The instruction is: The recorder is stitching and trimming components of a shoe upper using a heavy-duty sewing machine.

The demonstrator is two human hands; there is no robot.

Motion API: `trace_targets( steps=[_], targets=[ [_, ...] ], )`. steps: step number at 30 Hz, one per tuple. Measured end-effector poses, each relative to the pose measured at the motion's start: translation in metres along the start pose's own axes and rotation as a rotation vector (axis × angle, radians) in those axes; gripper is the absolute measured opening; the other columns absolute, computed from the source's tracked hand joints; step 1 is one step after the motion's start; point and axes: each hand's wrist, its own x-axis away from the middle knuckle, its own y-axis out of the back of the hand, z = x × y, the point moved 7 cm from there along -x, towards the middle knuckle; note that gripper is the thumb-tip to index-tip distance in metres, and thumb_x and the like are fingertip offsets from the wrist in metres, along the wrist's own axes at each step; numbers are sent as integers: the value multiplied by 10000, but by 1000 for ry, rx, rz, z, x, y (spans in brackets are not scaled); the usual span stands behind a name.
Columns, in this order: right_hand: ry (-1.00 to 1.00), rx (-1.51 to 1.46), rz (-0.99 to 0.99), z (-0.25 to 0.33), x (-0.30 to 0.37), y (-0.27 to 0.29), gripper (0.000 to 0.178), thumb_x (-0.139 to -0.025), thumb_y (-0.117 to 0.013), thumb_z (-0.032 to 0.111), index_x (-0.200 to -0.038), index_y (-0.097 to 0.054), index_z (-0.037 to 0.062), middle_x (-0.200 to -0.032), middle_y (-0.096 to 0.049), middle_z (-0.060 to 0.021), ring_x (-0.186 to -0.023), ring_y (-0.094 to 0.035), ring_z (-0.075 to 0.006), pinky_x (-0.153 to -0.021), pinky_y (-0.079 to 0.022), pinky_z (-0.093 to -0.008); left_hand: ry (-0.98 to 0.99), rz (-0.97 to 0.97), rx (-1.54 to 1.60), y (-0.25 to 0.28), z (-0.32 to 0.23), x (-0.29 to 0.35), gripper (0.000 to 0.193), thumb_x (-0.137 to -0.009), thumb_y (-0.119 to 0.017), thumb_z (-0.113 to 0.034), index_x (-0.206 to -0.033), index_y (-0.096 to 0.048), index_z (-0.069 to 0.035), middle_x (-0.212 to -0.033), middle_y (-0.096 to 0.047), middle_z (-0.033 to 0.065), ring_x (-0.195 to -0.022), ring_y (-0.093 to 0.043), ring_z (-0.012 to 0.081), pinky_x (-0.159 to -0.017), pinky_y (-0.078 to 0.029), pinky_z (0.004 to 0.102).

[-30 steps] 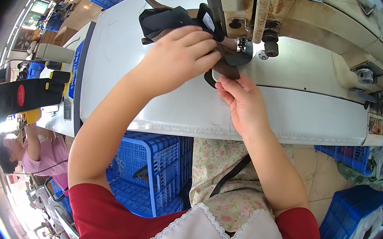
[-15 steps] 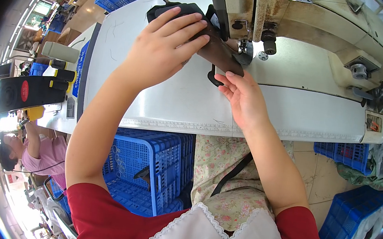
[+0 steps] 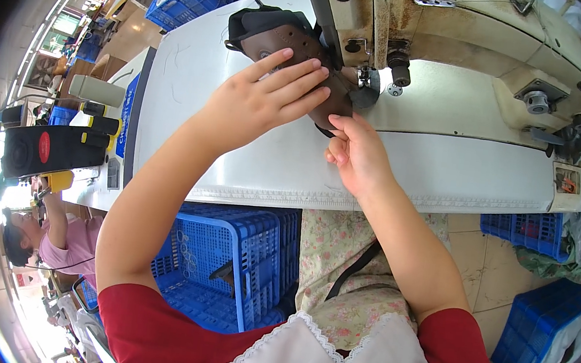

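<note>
A brown shoe upper (image 3: 287,36) with black lining and a row of small holes lies on the white sewing table, tucked against the needle area of a sewing machine (image 3: 457,39). Across its brown side my left hand (image 3: 257,99) rests flat, fingers stretched out and slightly spread. My right hand (image 3: 362,154) pinches the near end of the upper between thumb and fingers, the other fingers curled. The presser foot (image 3: 365,77) stands close to the upper's right edge; the exact point of contact is hidden.
Below the table edge (image 3: 288,201) stands a blue plastic crate (image 3: 236,247) holding a dark piece. More blue crates (image 3: 545,332) are at the right and far left. Another person (image 3: 68,249) works at the left beside a black machine (image 3: 53,153).
The upper has turned and shifted, so more of its brown side and holes shows. My left hand has slid toward me and right; my right hand's fingers have closed in on the near end.
</note>
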Motion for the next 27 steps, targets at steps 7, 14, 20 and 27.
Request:
trace_targets(
  steps=[7,14,20,27],
  targets=[
    [-49,-21,-27,4,7,-10,128,-896,-613,147,-980,-541,82,-593,-410,57,-433,-332,-70,-651,-482,-319,-76,-155,-152,-28,-3,-9,491,-834,-568,-166,-1325,-545,-174,-1357,-566,-9,-1335,-483,179,-1143,-358,387],
    [-35,-58,125,-2,6,-11,135,-910,-627,177,-980,-547,93,-578,-399,66,-435,-325,-60,-677,-494,-320,-131,-188,-94,-19,0,-14,365,-813,-582,-161,-1171,-625,-105,-1230,-638,29,-1222,-579,213,-1078,-431,378],
    [-39,-111,112,-4,10,-8,124,-915,-632,170,-915,-532,97,-607,-427,56,-458,-384,-67,-703,-499,-318,-127,-81,-67,-15,-2,-17,374,-783,-590,-169,-1137,-651,-68,-1224,-654,55,-1230,-577,228,-1079,-430,383],
    [59,265,-34,24,44,10,222,-899,-625,89,-1113,-624,32,-976,-674,-54,-649,-630,-180,-758,-522,-348,-63,6,-56,-21,-19,-7,430,-771,-574,-175,-1170,-660,-39,-1267,-643,86,-1235,-571,257,-1087,-414,404]
  ],
)
